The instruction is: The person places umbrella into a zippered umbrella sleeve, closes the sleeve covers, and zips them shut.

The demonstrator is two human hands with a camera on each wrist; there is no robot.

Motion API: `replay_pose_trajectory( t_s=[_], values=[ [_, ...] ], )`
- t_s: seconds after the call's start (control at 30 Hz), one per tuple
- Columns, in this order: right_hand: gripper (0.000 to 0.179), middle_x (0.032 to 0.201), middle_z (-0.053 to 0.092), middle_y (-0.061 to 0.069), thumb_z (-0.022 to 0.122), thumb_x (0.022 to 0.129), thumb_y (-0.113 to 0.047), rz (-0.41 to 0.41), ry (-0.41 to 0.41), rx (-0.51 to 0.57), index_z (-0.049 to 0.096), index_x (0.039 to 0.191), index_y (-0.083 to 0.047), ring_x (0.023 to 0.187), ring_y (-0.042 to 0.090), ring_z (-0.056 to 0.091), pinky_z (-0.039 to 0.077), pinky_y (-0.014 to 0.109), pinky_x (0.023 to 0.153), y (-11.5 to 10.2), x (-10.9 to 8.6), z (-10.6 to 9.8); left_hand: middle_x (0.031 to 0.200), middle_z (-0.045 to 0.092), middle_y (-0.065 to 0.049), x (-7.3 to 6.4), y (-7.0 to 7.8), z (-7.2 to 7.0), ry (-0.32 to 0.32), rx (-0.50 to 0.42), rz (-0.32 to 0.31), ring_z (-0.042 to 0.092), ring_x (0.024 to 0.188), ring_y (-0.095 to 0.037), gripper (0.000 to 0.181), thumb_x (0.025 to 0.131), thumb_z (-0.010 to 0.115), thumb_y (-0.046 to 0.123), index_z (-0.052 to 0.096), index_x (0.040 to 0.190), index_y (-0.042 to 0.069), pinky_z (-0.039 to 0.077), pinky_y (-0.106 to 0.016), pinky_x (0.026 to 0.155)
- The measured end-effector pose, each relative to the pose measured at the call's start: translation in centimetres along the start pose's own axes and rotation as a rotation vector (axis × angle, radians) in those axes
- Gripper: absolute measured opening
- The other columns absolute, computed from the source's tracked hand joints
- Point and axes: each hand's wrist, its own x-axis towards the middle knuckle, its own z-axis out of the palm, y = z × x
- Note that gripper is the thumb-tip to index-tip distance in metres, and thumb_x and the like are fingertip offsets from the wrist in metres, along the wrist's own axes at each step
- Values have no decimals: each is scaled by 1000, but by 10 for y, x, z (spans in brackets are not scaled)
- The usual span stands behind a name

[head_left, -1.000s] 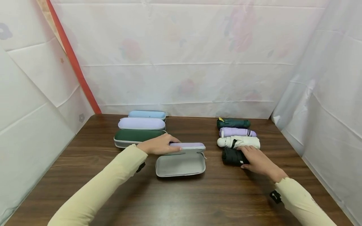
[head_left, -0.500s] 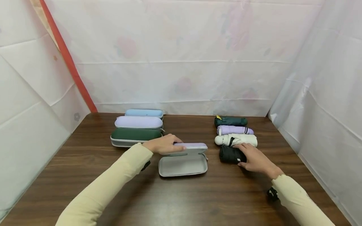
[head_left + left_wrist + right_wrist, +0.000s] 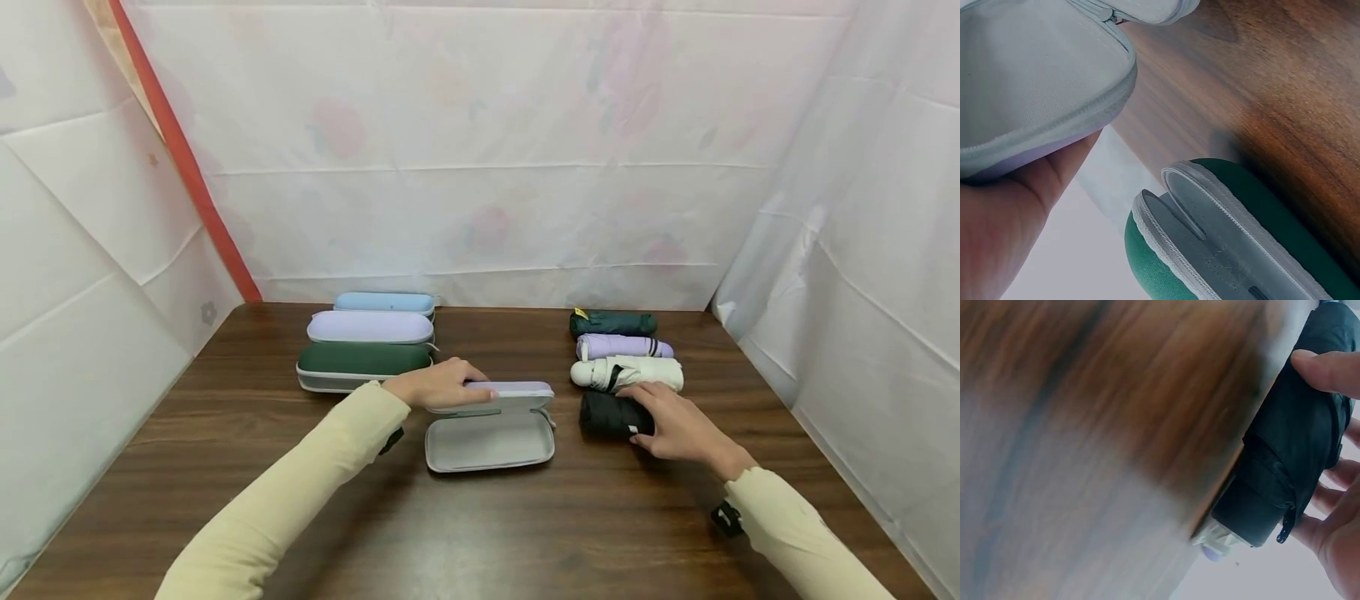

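My left hand (image 3: 438, 385) holds the raised lid of a lilac zip case (image 3: 491, 442), thumb along its front. The case lies unzipped on the table, its pale grey inside facing up. From the left wrist view, my left hand (image 3: 1013, 212) rests against the outside of the lid (image 3: 1035, 81). On the right, my right hand (image 3: 678, 421) grips the end of a rolled black folding umbrella (image 3: 606, 414). In the right wrist view the black umbrella (image 3: 1291, 425) sits between my thumb and fingers.
Left of the open case, a dark green zip case (image 3: 363, 358), a lilac one (image 3: 371, 327) and a light blue one (image 3: 385, 302) lie in a row. White (image 3: 645, 373), purple (image 3: 626, 347) and dark green (image 3: 615, 323) folded umbrellas lie behind the black one.
My left hand and the open lilac case have shifted slightly right, away from the dark green case. My right hand stays at the black umbrella, which has barely moved.
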Motion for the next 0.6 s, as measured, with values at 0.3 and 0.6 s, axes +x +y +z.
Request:
replay_pose_trajectory(
  t_s=[0.3,0.6],
  values=[
    [63,113,59,11,83,65,-22,-53,7,-18,59,121,-7,105,28,55,46,48,83,-24,7,-15,115,66,-5,-1,-3,-1,2,-16,3,61,104,-14,51,96,50,44,63,123,3,47,-35,88],
    [63,109,60,1,84,63,-25,-139,21,-20,60,120,-12,97,20,56,47,42,78,-47,16,-25,112,67,-2,1,-3,-1,-1,-20,-3,61,100,-10,49,96,50,44,65,121,5,47,-32,86]
  ],
)
